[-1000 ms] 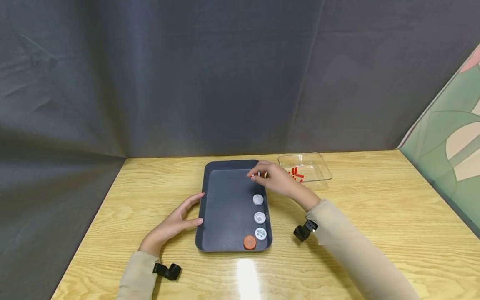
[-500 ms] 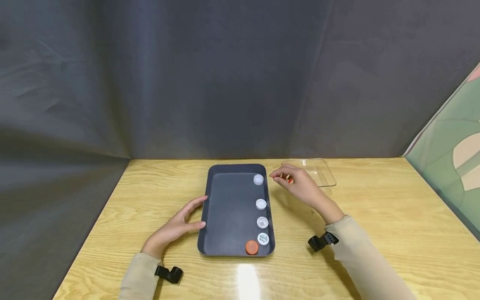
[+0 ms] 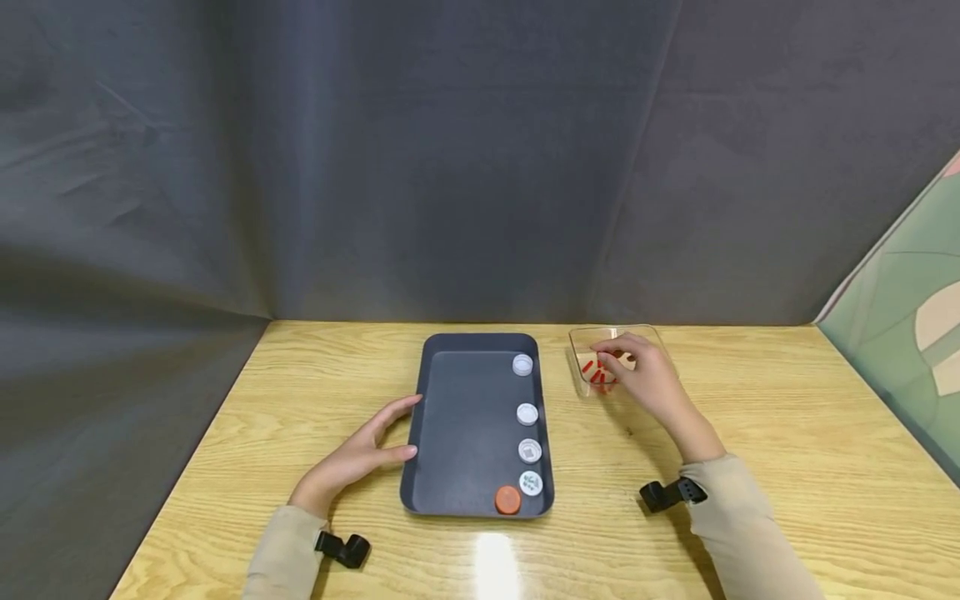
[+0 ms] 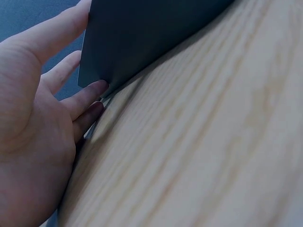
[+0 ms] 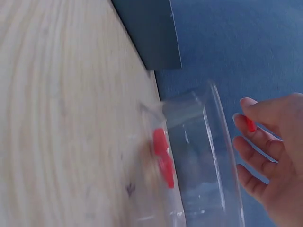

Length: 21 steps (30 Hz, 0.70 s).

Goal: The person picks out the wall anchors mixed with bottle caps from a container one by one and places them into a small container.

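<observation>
My right hand [image 3: 645,375] is over the clear plastic box [image 3: 580,333], pinching a small red stick [image 5: 251,125] between thumb and forefinger. Inside the box lie several more red sticks [image 3: 587,367], partly covered by the hand in the head view. My left hand [image 3: 360,458] rests against the left edge of the dark grey tray [image 3: 472,433], its fingers spread and fairly straight along the outer wall. Down the tray's right side stands a column of white bottle caps, the farthest cap [image 3: 522,364] apart from the others. An orange cap [image 3: 507,500] sits at the near right corner.
The wooden table [image 3: 330,367] bears both tray and box, the box to the right of the tray near the back edge. Behind them hangs a dark grey curtain [image 3: 480,167]. A green patterned panel [image 3: 907,317] stands at the far right.
My right hand has moved right, from above the tray's far right corner to over the clear box, uncovering the farthest white cap. The left hand stays at the tray's edge.
</observation>
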Tool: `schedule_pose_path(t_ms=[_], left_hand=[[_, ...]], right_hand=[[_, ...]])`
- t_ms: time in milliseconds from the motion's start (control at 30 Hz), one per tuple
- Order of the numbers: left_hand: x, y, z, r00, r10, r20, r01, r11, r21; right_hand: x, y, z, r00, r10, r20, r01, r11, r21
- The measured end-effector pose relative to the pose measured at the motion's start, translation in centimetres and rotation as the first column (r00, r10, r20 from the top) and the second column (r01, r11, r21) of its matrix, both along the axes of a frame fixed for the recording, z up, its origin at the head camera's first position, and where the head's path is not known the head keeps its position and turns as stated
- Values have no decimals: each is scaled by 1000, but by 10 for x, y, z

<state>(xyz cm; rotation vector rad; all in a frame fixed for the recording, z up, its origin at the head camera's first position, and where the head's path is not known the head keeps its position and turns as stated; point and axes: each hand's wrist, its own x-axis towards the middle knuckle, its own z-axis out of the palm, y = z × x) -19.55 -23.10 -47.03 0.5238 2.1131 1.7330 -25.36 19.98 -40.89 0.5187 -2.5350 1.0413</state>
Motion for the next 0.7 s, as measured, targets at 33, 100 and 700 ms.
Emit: schedule_pose_path(t_ms=[33, 100, 700], left_hand=[[0, 1, 0, 1000, -1, -2, 1, 1000, 1], [-1, 2, 0, 1000, -1, -4, 1, 1000, 3], [-11, 3, 0, 1000, -12, -22, 12, 1000, -1]], right_hand=[[0, 3, 0, 1000, -4, 5, 4, 1000, 1], [0, 8, -1, 1000, -20, 7, 20, 1000, 10], [-7, 40, -11, 995, -89, -43, 88, 996, -22]])
